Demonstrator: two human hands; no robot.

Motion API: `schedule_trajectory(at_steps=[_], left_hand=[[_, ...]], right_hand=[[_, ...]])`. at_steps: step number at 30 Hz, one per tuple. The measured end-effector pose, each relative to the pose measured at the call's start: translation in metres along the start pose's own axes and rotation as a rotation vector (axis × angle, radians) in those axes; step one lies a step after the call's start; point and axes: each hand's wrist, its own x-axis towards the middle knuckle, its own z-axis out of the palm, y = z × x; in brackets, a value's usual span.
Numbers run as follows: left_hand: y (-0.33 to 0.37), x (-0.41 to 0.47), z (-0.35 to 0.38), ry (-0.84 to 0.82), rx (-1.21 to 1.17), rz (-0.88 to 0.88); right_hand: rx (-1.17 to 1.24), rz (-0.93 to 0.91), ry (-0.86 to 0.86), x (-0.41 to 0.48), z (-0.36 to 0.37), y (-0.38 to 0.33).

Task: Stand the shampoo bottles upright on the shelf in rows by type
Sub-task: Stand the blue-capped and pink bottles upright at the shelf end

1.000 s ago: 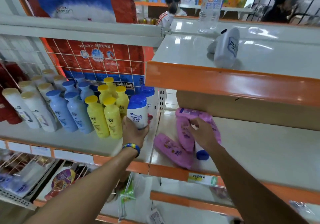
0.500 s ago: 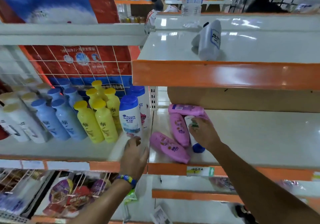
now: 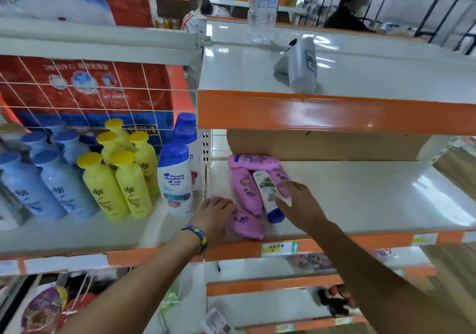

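left hand (image 3: 215,213) lies flat on the near pink bottle (image 3: 246,222). right hand (image 3: 300,206), fingers apart, touches the white bottle (image 3: 266,192) lying beside it, cap toward the shelf edge

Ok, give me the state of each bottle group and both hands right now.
Yellow bottles: upright, grouped.
Light blue bottles: upright.
Head & Shoulders bottle: upright.
Pink bottles: lying flat.
White blue-capped bottle: lying flat.
Left hand: on a pink bottle.
Right hand: on the lying bottles.
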Motion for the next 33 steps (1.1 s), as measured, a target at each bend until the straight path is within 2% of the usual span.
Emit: schedule_trajectory(at_steps=[6, 11, 14, 19, 22, 28, 33], left_hand=[[0.020, 0.026, -0.022, -0.282, 0.122, -0.007], [0.025, 0.033, -0.020, -0.278, 0.168, -0.060], [0.021, 0.030, -0.019, -0.199, 0.091, -0.141], [0.014, 0.010, -0.027, 0.028, -0.134, -0.271], [0.010, -0.010, -0.028, 0.170, -0.265, -0.379], [0.020, -0.027, -0.032, 0.354, -0.516, -0.465], [0.021, -0.018, -0.022, 0.381, -0.519, -0.514]], right_hand=[[0.025, -0.013, -0.014, 0.000, -0.001, 0.002], [0.006, -0.089, -0.039, 0.014, 0.007, 0.012], [0.001, -0.140, -0.062, 0.027, 0.019, 0.007], [-0.084, -0.316, -0.178, 0.049, 0.044, -0.014], [-0.155, -0.365, -0.175, 0.062, 0.055, -0.028], [-0.326, -0.348, -0.161, 0.079, 0.072, -0.033], [-0.346, -0.270, -0.177, 0.075, 0.072, -0.020]])
